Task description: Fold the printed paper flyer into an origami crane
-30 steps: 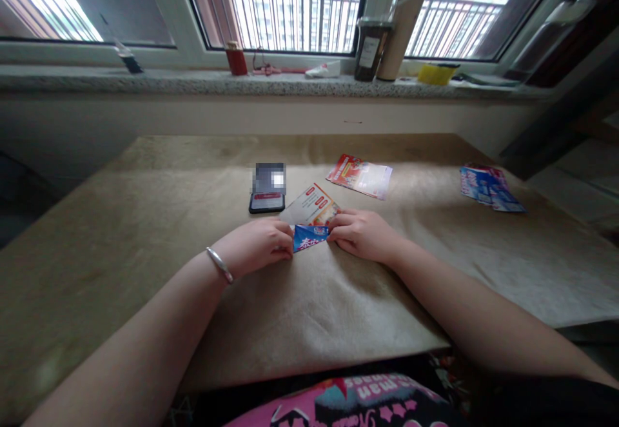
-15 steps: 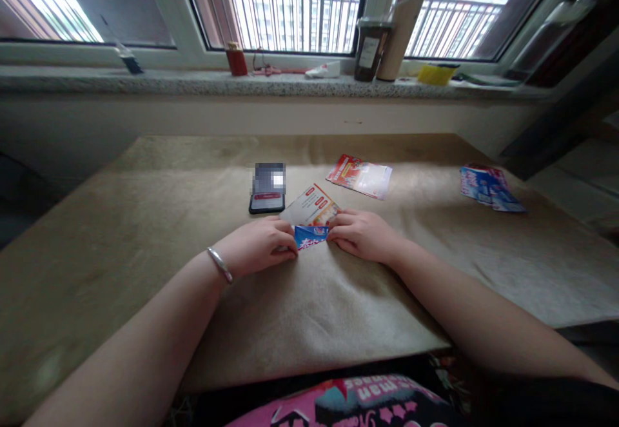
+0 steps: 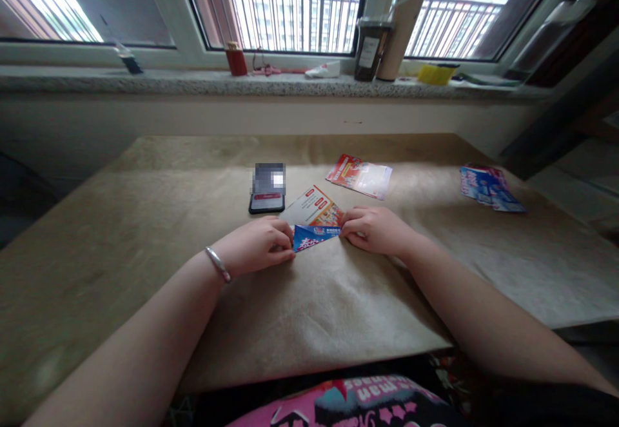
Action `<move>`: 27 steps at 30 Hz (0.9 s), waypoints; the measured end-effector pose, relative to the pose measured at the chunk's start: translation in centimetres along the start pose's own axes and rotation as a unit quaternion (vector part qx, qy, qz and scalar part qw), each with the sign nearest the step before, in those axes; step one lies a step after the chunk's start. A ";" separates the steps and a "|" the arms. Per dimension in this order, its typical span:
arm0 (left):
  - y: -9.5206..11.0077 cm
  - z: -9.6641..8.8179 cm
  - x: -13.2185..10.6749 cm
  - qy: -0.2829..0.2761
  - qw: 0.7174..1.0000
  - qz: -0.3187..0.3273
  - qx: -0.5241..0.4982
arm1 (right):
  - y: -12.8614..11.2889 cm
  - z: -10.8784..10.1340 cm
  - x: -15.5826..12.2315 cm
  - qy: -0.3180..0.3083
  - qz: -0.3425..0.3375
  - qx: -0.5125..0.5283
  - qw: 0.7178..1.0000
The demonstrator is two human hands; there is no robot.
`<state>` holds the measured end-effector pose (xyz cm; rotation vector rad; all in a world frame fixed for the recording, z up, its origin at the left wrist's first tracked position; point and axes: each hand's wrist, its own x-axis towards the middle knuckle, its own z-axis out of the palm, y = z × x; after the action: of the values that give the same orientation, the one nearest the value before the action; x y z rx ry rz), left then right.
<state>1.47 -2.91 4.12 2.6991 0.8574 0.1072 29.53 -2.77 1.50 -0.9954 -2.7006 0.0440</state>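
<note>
On the table (image 3: 309,317), left fingers (image 3: 283,241) and right fingers (image 3: 354,226) pinch a folded leaflet (image 3: 312,210).

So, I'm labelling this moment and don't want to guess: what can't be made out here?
All in the head view:
Folded leaflet: its left end, covered by the left hand; its right corner, by the right hand.
Whether either hand pinches or just presses: fingertips hidden by curled fingers.
Phone: upper screen, pixelated.
Blue leaflets: lower ones, overlapped.
Dark container: label print, too small.
</note>
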 end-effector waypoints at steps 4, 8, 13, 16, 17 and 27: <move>-0.2 0.5 0.1 0.018 1.000 -0.010 0.011 | 0.5 -0.7 -0.3 -0.018 0.031 0.013 0.999; -0.3 1.3 0.3 0.060 0.996 -0.043 0.050 | 0.9 -1.3 -0.5 -0.037 0.064 -0.003 0.997; -0.2 1.9 0.3 0.060 0.994 -0.031 0.084 | 1.3 -1.9 -0.8 -0.066 0.092 -0.054 0.992; -0.1 2.0 0.2 0.073 0.993 -0.030 0.089 | 1.4 -2.2 -0.9 -0.077 0.101 -0.070 0.989; 0.0 2.0 0.2 0.079 0.992 -0.027 0.091 | 1.5 -2.3 -0.8 -0.081 0.106 -0.077 0.988; -0.3 3.0 0.7 0.119 0.987 0.038 0.103 | 0.4 -1.0 0.3 0.020 0.259 -0.011 0.966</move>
<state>2.40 -3.05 1.19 2.9566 0.8745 0.3847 29.79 -2.36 2.46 -1.6592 -2.3348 0.0896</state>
